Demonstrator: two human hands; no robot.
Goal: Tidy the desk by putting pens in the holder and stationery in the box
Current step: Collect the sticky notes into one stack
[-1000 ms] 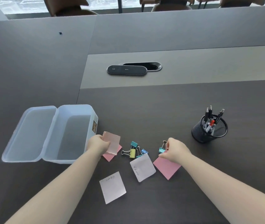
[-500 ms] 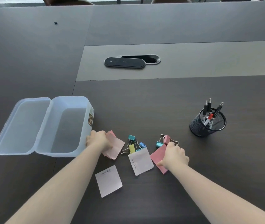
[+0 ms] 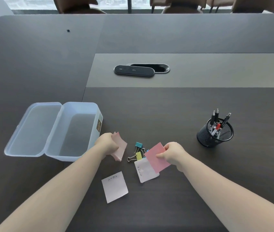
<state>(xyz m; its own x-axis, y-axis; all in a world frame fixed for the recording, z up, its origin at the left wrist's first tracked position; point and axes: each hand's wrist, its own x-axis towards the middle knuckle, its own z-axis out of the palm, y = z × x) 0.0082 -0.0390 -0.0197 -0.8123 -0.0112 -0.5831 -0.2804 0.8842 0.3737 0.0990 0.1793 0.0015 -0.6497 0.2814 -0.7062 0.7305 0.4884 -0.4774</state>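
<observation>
**Pink note lifted clear, both hands now loaded**

Head view: the darker pink note has just been raised off the desk; half a second ago it was only being gathered up at its edge. It is now pinched by the right hand, thumb and fingers closed on its right edge, with the sheet tilted and hanging to the left of the grip. Partly covered beneath it, a white note is left flat on the desk. Just beyond the grip's left side, the binder clips are seen in a loose heap, untouched.

A small stack of pale pink notes is clamped in the left hand, fingers closed around its left side. The stack is held up beside the near right corner of the open box, which lies directly left of that grip and looks empty. A second white note lies nearer the body, below and between both grips.

The pens are already standing in the holder, well to the right of the right hand. So the pen half is judged done; the stationery half is barely begun, with nothing yet in the box. A drop of both handfuls leftward into the box seems the likely next call.
</observation>
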